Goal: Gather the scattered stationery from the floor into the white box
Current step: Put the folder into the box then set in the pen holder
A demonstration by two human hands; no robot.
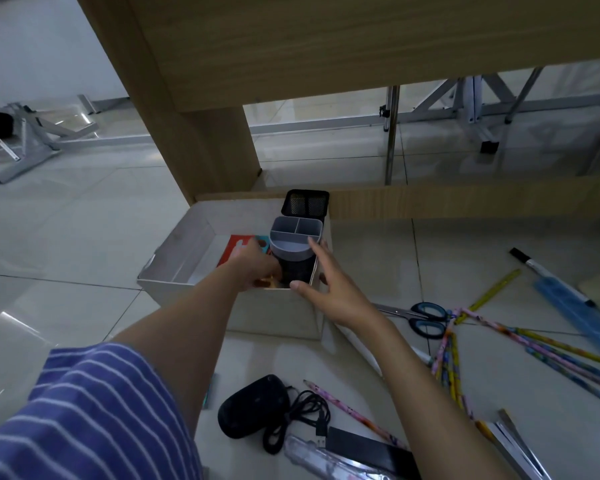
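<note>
The white box (274,313) stands on the floor by the desk leg. Inside it are a black mesh holder (307,202), a grey divided pen holder (293,237) and a red booklet (238,247). My left hand (255,263) reaches down into the box beside the grey holder, fingers curled around something small and yellowish that I cannot make out. My right hand (329,289) is spread open, thumb on the box's near rim and fingers against its right wall. Scissors (420,315), patterned pencils (499,336) and a black marker (530,263) lie on the floor to the right.
A black mouse (253,407) with its coiled cable, a pink pencil (354,414), a black case (371,448) and a blue ruler (575,306) lie on the tiles near me. The wooden desk (291,46) overhangs the box. Metal frames (482,109) stand behind.
</note>
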